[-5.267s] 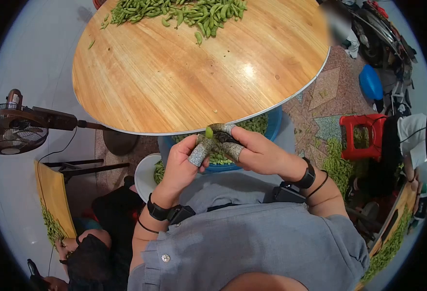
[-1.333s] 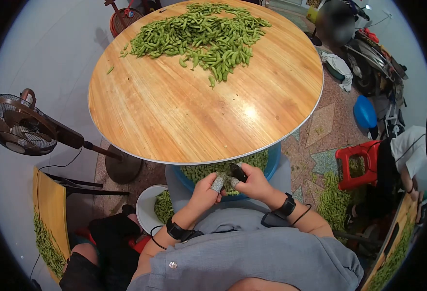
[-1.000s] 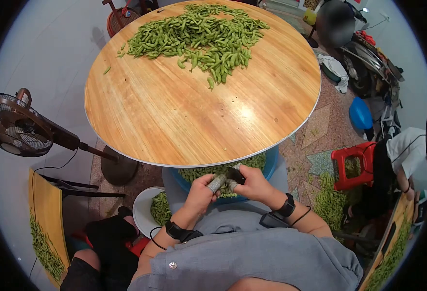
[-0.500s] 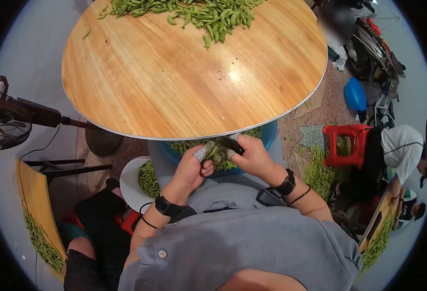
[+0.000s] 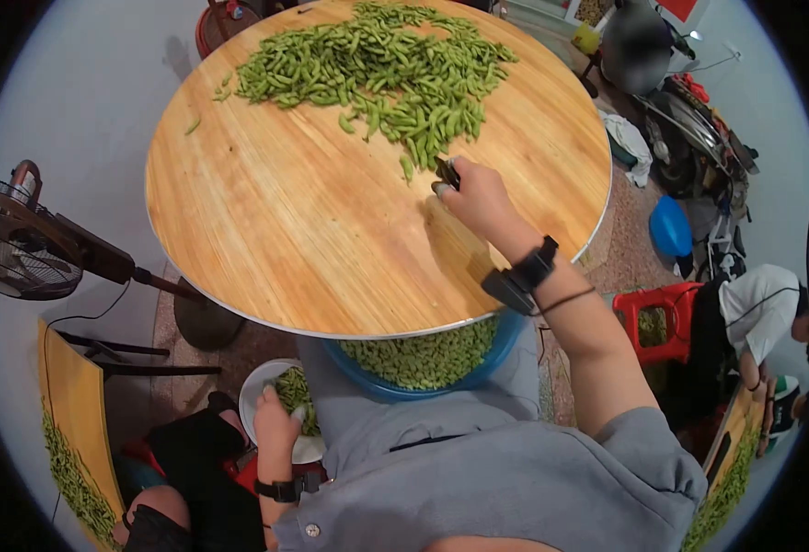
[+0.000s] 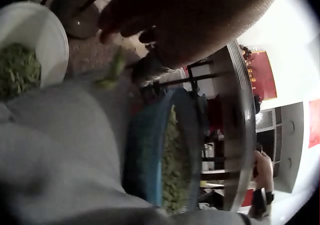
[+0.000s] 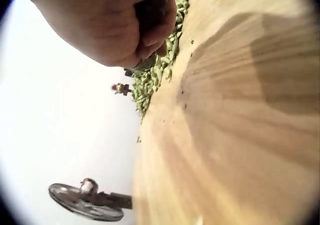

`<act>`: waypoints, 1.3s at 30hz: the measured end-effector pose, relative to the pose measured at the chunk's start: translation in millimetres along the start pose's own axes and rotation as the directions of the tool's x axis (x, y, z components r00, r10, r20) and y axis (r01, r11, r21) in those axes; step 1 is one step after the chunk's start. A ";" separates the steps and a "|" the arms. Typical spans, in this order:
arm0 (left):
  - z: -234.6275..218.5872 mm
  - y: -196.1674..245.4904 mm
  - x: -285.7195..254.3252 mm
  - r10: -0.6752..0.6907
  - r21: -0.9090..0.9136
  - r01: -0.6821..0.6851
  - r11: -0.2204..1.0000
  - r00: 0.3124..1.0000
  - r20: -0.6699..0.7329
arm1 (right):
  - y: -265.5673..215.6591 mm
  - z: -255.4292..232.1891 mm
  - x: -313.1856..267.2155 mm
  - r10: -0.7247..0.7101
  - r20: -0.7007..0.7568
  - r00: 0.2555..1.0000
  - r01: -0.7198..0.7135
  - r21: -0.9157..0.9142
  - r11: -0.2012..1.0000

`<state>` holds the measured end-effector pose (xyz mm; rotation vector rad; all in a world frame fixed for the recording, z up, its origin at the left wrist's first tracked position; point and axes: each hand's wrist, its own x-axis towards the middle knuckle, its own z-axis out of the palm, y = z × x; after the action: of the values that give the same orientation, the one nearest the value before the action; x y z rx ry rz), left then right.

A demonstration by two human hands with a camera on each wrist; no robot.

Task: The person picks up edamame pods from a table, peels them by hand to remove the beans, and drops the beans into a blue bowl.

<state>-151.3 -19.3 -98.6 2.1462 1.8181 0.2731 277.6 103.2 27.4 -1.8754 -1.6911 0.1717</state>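
My right hand [image 5: 480, 201] reaches out over the round wooden table [image 5: 312, 221], fingers curled round a small black object [image 5: 447, 172]. Its fingertips are taped and close to the near edge of a heap of green soybean pods [image 5: 377, 69]. In the right wrist view the black object [image 7: 151, 10] shows inside the curled fingers; its kind is unclear. My left hand [image 5: 278, 429] is low at the left, over a white bucket [image 5: 250, 391] with pods in it. A blurred green pod [image 6: 115, 70] shows just off the left fingers, which hang loose.
A blue basin [image 5: 349, 373] full of shelled green beans sits at my lap under the table edge. A standing fan [image 5: 27, 239] is at the left. People sit at both sides by pod-covered boards. A red stool [image 5: 657, 322] stands at the right.
Both hands were together above the blue basin, working on something green. They have parted: the right went forward to the pod heap with the black object, the left down to the white bucket.
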 end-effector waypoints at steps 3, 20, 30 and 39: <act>-11.2 -6.3 -9.9 -0.147 0.109 0.147 0.983 0.989 -0.003 | 11.2 26.1 34.3 0.031 -0.102 0.994 -0.047 -0.159 0.986; -50.2 200.5 75.8 0.540 -0.895 0.342 0.287 0.714 0.446 | -35.8 -45.2 -118.8 -0.278 0.308 0.910 0.033 0.613 0.789; -49.3 204.5 67.2 0.384 -0.917 0.326 0.230 0.835 0.394 | -46.7 -37.0 -146.1 -0.142 0.456 0.879 -0.261 0.708 0.657; -37.4 209.7 57.7 0.389 -0.718 -0.320 0.619 0.918 -0.074 | -40.8 -16.1 -155.0 -0.110 0.505 0.856 -0.313 0.676 0.667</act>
<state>39.5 11.7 7.8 1.8411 0.9394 0.8209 222.3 -47.6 16.0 -1.3209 -1.4547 1.3197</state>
